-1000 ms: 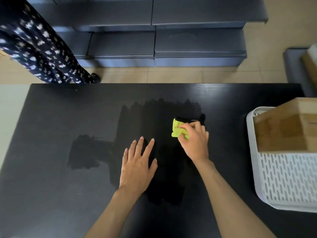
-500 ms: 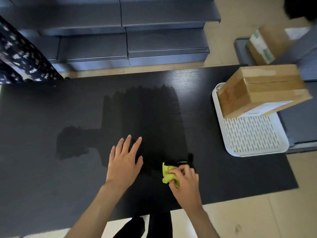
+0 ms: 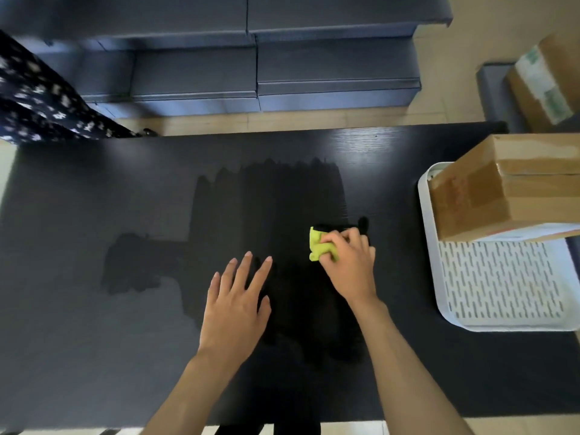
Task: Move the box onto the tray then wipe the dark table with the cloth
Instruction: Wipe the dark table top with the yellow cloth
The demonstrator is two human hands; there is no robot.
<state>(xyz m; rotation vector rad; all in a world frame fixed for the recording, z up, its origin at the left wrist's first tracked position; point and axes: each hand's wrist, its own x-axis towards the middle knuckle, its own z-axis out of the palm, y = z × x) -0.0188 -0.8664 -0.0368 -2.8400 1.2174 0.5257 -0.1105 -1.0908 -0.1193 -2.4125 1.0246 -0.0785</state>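
Note:
My right hand (image 3: 350, 262) presses a bunched yellow-green cloth (image 3: 318, 246) onto the dark table (image 3: 94, 340), just right of centre. A darker wet patch (image 3: 266, 215) spreads across the table's middle, with a smaller lobe to the left. My left hand (image 3: 235, 306) lies flat on the table with fingers spread, holding nothing. The brown cardboard box (image 3: 508, 186) rests on the far end of the white slotted tray (image 3: 502, 290) at the right edge of the table.
Grey stacked units (image 3: 251, 67) stand on the floor beyond the table. A person in dark flowered clothing (image 3: 40, 102) stands at the far left corner. A second cardboard box (image 3: 546, 80) sits on a grey surface at the far right.
My right hand has pushed the cloth away from the near edge towards the table's middle. The left hand stays flat in place. The camera has tilted, so the view has shifted.

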